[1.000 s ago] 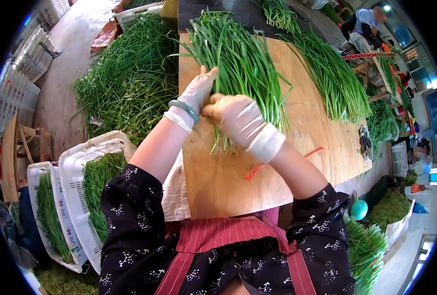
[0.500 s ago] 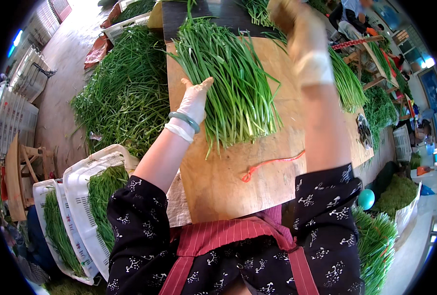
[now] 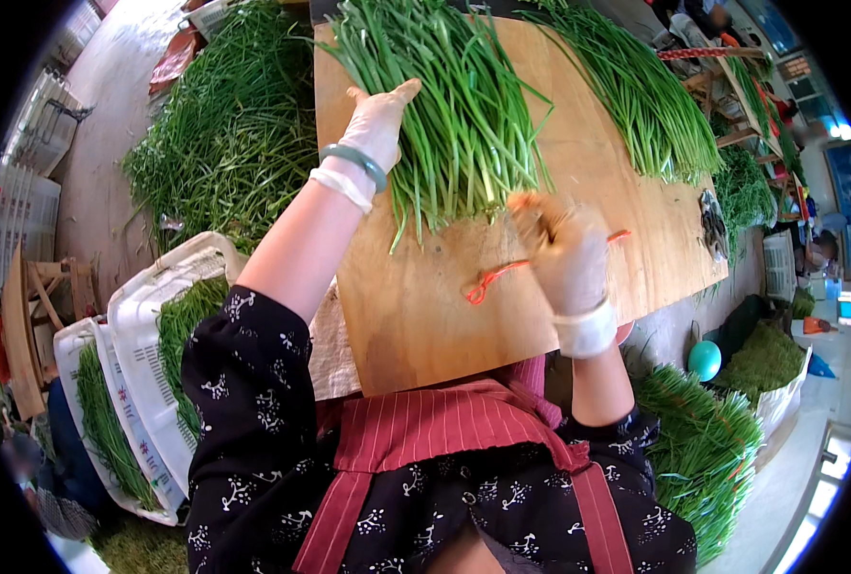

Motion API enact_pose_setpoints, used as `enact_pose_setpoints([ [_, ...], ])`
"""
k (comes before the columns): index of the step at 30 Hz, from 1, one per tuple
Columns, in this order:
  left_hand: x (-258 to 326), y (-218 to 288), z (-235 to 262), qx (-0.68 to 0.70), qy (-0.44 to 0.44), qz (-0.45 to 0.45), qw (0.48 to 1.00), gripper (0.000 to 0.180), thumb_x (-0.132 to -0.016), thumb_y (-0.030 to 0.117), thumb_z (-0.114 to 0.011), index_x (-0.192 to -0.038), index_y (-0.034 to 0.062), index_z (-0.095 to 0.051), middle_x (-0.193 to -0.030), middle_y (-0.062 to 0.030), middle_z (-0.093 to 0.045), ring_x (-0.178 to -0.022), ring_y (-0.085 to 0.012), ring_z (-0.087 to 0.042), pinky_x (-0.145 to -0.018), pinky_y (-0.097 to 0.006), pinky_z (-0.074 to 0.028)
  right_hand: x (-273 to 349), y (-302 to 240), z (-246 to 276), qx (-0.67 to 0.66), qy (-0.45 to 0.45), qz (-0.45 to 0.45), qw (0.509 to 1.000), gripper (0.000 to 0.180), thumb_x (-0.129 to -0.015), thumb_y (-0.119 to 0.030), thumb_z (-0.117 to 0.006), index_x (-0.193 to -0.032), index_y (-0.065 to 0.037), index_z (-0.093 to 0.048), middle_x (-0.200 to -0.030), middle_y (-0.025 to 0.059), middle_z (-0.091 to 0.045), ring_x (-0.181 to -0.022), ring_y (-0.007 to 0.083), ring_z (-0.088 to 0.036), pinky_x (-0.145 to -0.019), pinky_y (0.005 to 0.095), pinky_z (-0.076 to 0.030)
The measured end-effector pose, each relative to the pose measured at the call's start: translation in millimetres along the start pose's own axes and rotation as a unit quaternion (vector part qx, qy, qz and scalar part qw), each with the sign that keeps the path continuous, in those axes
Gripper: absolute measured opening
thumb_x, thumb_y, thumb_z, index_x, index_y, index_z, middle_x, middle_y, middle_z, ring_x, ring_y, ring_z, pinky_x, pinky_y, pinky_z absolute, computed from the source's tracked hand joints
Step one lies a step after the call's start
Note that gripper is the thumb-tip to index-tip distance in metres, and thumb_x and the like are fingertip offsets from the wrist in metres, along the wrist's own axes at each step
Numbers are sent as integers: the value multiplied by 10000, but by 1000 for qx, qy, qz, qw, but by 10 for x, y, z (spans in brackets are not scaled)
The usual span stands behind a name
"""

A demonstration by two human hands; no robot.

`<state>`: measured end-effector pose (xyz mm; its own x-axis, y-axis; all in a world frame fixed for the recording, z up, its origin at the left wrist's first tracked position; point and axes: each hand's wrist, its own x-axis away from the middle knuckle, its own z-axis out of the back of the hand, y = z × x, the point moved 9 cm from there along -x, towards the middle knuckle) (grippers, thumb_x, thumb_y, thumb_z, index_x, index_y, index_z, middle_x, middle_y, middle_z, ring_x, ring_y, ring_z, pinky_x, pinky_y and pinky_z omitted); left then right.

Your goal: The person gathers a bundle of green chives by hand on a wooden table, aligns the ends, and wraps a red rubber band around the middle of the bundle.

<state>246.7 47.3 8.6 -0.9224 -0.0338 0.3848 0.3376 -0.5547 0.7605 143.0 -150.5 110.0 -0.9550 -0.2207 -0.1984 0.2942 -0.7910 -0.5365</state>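
Note:
A thick bunch of garlic chives (image 3: 459, 124) lies on the wooden board, pale stem ends toward me. My left hand (image 3: 375, 124), thinly gloved and with a green bangle above the wrist, grips the bunch's left side. Its thumb lies over the leaves; the other fingers are mostly hidden. Close to the stem ends is my right hand (image 3: 564, 249), gloved, slightly blurred, its fingers curled in. Whatever it may hold cannot be made out. A red tie cord (image 3: 492, 277) on the board runs behind this hand.
More chives (image 3: 636, 96) lie along the board's (image 3: 425, 325) right side. To the left is a large loose heap of greens (image 3: 224, 153). White crates (image 3: 181, 263) with greens stand at lower left. At right are a bundle of greens (image 3: 698, 459) and a teal ball (image 3: 705, 361).
My right hand has come back from the board's far side to near the stem ends, its fingers now curled. My left hand stays on the bunch. The view has shifted slightly.

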Motion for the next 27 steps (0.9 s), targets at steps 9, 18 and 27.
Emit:
enact_pose_setpoints([
  [9,66,169,-70,-439,-43,-71,895,642,-824,-6,-429,-1417,96,-204,-1512,-47,-34,-1335,-113,-237,-1112,-278,-202,763,-588,-1549,-65,-235,235,941,234,-780,-74,-594,-1010,-42,-621,-1009,166,-601,-918,326,-580,-791,373,-480],
  [18,248,-54,64,409,65,10,910,550,-821,262,-604,-1293,41,-430,-1435,-104,-255,-1284,-165,-263,-1064,-280,-201,482,-447,-1501,-59,-90,230,967,310,-774,-72,-579,-1083,-60,-592,-1110,132,-586,-999,312,-564,-851,371,-472],
  [27,200,-76,-189,470,23,152,869,547,-814,294,-656,-1247,10,-479,-1364,-142,-396,-1249,-213,-344,-1014,-326,-282,153,-337,-690,83,-67,100,989,154,-801,-205,-597,-841,-63,-643,-722,146,-613,-649,312,-616,-547,399,-487],
])
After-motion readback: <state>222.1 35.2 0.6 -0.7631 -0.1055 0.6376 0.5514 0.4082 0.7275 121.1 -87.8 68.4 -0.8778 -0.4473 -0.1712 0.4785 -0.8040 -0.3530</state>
